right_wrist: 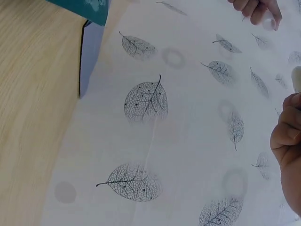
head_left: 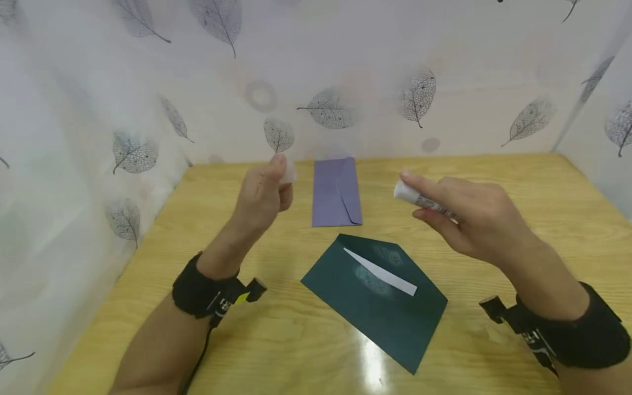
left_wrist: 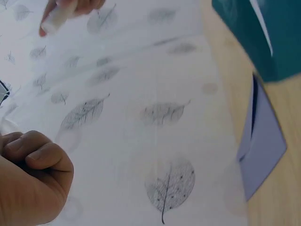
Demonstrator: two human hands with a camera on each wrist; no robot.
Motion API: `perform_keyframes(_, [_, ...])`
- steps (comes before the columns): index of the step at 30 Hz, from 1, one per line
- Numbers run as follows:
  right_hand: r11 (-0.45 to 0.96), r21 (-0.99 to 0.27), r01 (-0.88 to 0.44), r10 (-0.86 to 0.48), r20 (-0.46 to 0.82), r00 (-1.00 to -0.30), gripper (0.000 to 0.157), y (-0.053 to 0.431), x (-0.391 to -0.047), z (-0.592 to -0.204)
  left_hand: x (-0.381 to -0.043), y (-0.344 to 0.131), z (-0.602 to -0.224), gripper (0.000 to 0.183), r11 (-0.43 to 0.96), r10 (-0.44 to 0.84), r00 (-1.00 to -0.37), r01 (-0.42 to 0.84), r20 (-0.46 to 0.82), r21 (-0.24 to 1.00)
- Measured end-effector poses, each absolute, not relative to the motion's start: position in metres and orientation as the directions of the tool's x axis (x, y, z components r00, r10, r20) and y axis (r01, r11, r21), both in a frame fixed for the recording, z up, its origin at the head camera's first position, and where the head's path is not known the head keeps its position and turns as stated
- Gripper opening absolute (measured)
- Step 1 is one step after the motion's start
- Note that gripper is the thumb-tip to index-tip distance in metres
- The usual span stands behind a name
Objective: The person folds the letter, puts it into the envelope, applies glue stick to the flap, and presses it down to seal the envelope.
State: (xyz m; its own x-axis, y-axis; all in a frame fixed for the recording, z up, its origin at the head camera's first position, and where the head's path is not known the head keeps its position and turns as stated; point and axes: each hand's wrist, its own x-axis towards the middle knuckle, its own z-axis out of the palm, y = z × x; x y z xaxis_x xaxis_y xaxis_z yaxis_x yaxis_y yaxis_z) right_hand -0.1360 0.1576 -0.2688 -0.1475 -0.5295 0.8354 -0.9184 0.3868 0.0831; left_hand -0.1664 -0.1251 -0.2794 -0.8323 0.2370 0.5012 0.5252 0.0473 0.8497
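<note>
My right hand grips a white glue stick with printed lettering, raised over the right of the table, its white end tilted up to the left. Thumb and curled fingers of my left hand pinch a small translucent white cap, held up apart from the stick. Below and between the hands lies an opened dark green envelope. Whitish smears mark its surface, and a narrow white paper strip shows across it. In the left wrist view the cap is hidden by the left hand's fist.
Behind the green envelope, a purple envelope lies near the back edge of the wooden table. A white curtain with leaf prints hangs behind and at both sides. Wrist cameras sit on black bands.
</note>
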Motion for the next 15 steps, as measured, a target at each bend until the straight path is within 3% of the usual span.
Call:
perform_keyframes(8, [0.370,0.042,-0.928,-0.539,0.824,-0.177,0.040,0.156,-0.141,-0.277,-0.171,-0.138,-0.271,0.057,0.265,0.251,-0.824,0.563,0.508,0.783])
perform_keyframes(12, [0.394,0.015,-0.919,-0.541,0.812,-0.219,0.044,0.158,-0.140,-0.283,-0.174,-0.141,-0.277,0.056,0.484,0.268,-0.800,0.594,0.537,0.643])
perform_keyframes(15, [0.405,0.010,-0.914,-0.543,0.807,-0.232,0.047,0.158,-0.140,-0.285,-0.179,-0.145,-0.283,0.054,0.695,0.300,-0.818,0.540,0.491,0.474])
